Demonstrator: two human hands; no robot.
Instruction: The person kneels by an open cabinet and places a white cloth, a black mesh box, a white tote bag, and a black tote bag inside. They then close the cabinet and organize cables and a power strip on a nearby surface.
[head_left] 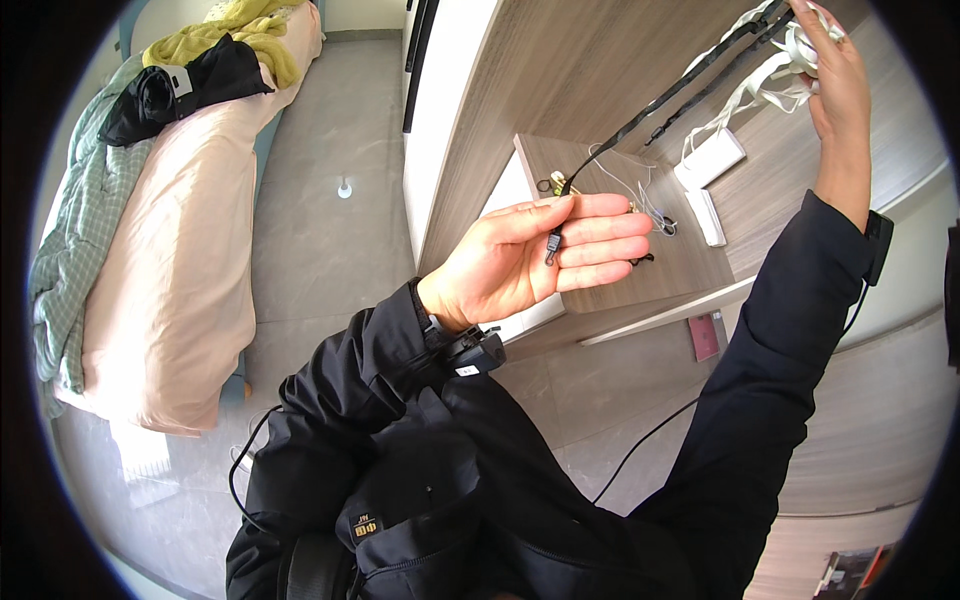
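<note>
My left hand [530, 250] is turned palm up, its fingers stretched out flat. A black lanyard [650, 108] runs down to it, and the lanyard's end with a small dark clip [553, 246] lies across the fingers, the thumb pressed against the strap. At the upper right my raised right hand [838, 80] is closed around the lanyard's other end and a bunch of white straps [770, 80], which hang in loose loops. Part of its grip is cut off by the picture's edge.
Beyond my left hand, a wooden shelf top [690, 270] holds a thin white cable [640, 190], a white box [712, 158] and small items. A bed with a pink sheet [180, 290] stands at left, with black clothing [190, 90] on it. A pink item [704, 338] is lower down.
</note>
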